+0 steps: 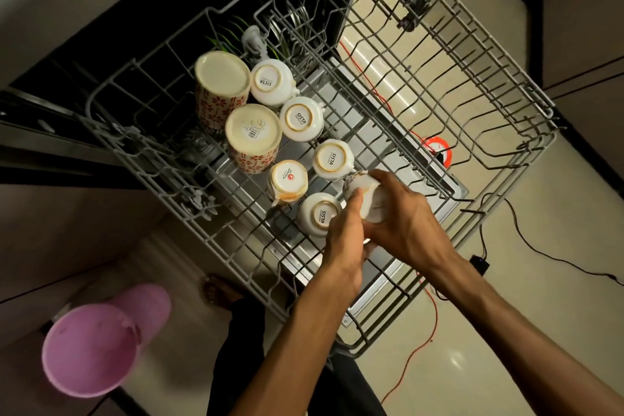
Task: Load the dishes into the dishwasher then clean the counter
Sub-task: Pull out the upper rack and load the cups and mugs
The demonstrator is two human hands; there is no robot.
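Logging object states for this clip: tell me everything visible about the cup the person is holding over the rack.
The held cup is white, glossy like ceramic, with a gold-looking rim line and brownish stains. It is tilted, mostly hidden by both hands: the right hand wraps it from the right, the left hand holds it from below-left. It sits over the upper rack, beside upturned white cups; whether it touches them is unclear.

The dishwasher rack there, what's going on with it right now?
A person is loading cups into the pulled-out upper rack of the dishwasher. Both hands hold one white cup over the rack's near side: the right hand grips it and the left hand holds it from the other side. Seven cups already sit upside down in the rack, two tall red-patterned mugs among them. The rack's right half holds nothing.
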